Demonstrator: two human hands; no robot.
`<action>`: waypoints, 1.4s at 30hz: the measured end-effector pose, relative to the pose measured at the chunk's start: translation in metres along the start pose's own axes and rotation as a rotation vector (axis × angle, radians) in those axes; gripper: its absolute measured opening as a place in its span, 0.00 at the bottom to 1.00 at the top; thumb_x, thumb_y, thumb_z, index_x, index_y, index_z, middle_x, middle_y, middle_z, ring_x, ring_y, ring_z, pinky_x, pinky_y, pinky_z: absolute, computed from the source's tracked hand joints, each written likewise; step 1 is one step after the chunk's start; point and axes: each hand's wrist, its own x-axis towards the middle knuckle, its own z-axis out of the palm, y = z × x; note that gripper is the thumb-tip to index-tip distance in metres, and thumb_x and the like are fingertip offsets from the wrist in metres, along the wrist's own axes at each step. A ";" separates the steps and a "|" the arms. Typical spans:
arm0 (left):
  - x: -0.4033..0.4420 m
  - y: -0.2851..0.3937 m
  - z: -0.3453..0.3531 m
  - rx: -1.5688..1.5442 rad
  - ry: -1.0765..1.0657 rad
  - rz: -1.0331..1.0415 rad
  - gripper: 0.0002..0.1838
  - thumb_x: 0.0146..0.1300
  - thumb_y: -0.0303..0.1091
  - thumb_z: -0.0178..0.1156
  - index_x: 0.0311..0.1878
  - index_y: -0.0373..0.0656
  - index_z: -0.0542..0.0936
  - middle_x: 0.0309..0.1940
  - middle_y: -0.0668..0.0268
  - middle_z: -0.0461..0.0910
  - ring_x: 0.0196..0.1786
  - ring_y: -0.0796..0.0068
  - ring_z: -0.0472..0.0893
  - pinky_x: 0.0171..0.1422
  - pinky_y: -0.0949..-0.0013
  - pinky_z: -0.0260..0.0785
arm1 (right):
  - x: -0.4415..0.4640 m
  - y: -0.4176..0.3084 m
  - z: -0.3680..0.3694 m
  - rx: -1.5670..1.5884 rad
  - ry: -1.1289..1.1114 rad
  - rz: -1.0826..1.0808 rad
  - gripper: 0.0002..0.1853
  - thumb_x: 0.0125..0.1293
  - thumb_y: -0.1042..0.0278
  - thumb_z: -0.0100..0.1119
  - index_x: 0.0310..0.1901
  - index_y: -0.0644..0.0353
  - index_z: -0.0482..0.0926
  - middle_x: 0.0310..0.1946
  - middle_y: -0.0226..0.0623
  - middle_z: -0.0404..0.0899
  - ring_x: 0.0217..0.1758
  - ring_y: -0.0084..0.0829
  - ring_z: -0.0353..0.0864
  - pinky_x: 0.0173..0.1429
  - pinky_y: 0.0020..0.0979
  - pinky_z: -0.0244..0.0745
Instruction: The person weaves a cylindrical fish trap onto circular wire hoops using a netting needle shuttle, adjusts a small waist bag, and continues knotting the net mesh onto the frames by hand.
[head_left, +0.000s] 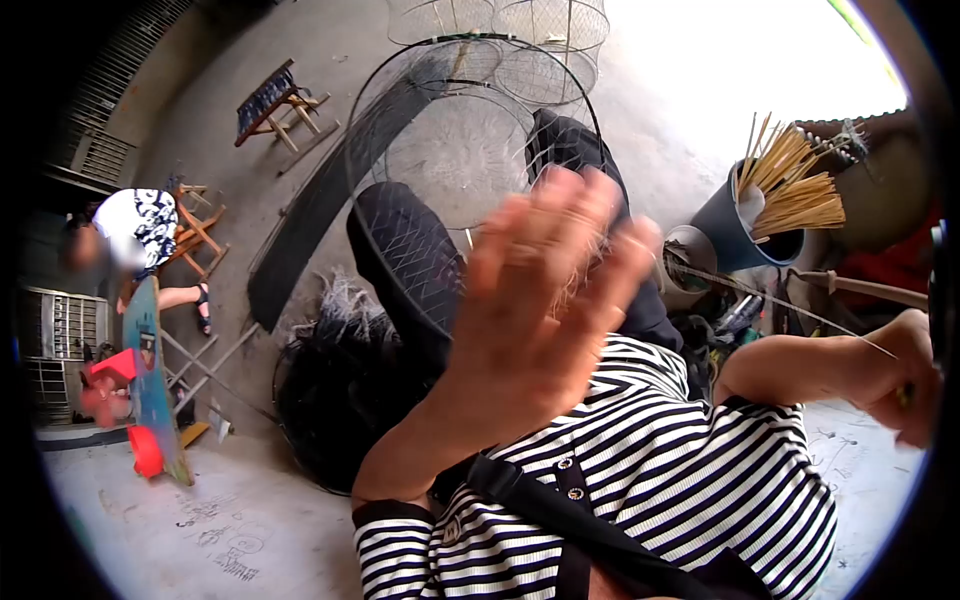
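My left hand (540, 290) is raised in front of my chest, slightly smeared by motion. Its fingers are stretched out and it appears to hold nothing. Behind it, a round wire-hooped mesh cage (455, 165) rests against my dark-trousered legs, partly hidden by the hand. My right hand (905, 380) is at the far right edge with its fingers curled. A small yellowish bit shows between them, too small to name. A thin pale line (780, 300) runs from near the bins toward this hand; whether the fingers grip it is unclear.
More mesh cages (545, 50) stand ahead. A dark bucket (745, 225) of bamboo sticks (790, 195) and a smaller pail (690, 262) are at right. A wooden folding stool (285, 110) stands at left. Another person (135, 240) sits near a blue board (150, 380).
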 end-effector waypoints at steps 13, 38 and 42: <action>0.010 -0.032 -0.031 -1.205 -0.043 -0.032 0.05 0.56 0.25 0.66 0.36 0.34 0.86 0.26 0.64 0.77 0.23 0.71 0.75 0.36 0.65 0.72 | 0.028 0.001 0.063 1.813 -0.296 -0.252 0.10 0.75 0.73 0.55 0.36 0.70 0.79 0.25 0.41 0.77 0.22 0.32 0.75 0.21 0.34 0.68; 0.004 -0.132 0.025 -0.234 0.003 -0.305 0.29 0.64 0.45 0.68 0.62 0.36 0.78 0.51 0.58 0.78 0.55 0.59 0.74 0.57 0.57 0.63 | 0.082 0.058 0.137 2.018 -0.301 -0.131 0.12 0.75 0.76 0.57 0.39 0.81 0.80 0.26 0.50 0.75 0.20 0.36 0.73 0.22 0.35 0.68; -0.031 -0.156 0.039 0.145 -0.463 -0.371 0.41 0.66 0.62 0.61 0.72 0.40 0.71 0.72 0.54 0.70 0.78 0.50 0.62 0.79 0.45 0.48 | 0.051 0.087 0.111 0.549 -0.174 0.349 0.05 0.65 0.77 0.65 0.42 0.64 0.84 0.30 0.41 0.85 0.25 0.29 0.83 0.30 0.30 0.77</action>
